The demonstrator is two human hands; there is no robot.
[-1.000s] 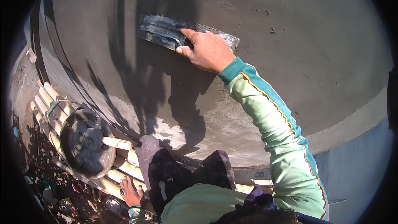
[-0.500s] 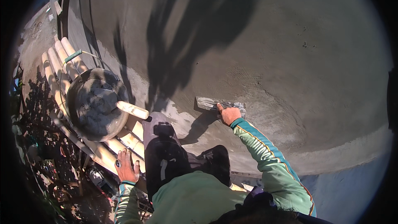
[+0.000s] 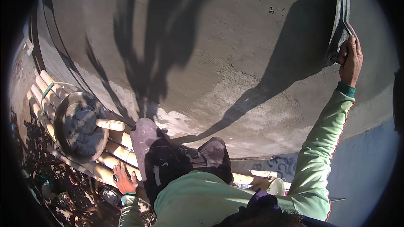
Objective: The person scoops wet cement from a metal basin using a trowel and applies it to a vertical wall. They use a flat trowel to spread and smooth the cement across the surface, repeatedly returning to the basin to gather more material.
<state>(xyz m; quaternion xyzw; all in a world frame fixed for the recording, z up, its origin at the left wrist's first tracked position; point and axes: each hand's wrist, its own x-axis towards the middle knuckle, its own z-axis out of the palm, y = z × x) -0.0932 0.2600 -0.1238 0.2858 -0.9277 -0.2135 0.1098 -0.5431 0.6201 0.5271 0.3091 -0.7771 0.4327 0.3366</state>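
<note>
Out at the upper right, my right hand (image 3: 352, 62) is closed round the grip of a flat plastering trowel (image 3: 340, 21). The trowel stands edge-up, its long shadow falling across the grey plastered wall (image 3: 240, 29). Whether its blade touches the wall I cannot tell. My left hand (image 3: 124, 179), with a ring on one finger, rests on the bamboo poles (image 3: 120, 151) with its fingers laid out and nothing in them. Just beyond that hand sits a bucket (image 3: 57, 128) of grey mortar (image 3: 82, 120). A tool with a pale wooden handle (image 3: 110, 124) sticks out of the mortar.
The bamboo poles form a narrow platform beside my knees. Below it on the left lies ground strewn with debris (image 3: 63, 189). A pale round container (image 3: 276, 187) stands behind me at the lower right. Rougher, lighter plaster (image 3: 269, 115) marks the wall's lower part.
My right hand has swung up and right with the trowel, from the low rough patch to the far right of the wall. My left hand stays on the bamboo. The view has shifted right.
</note>
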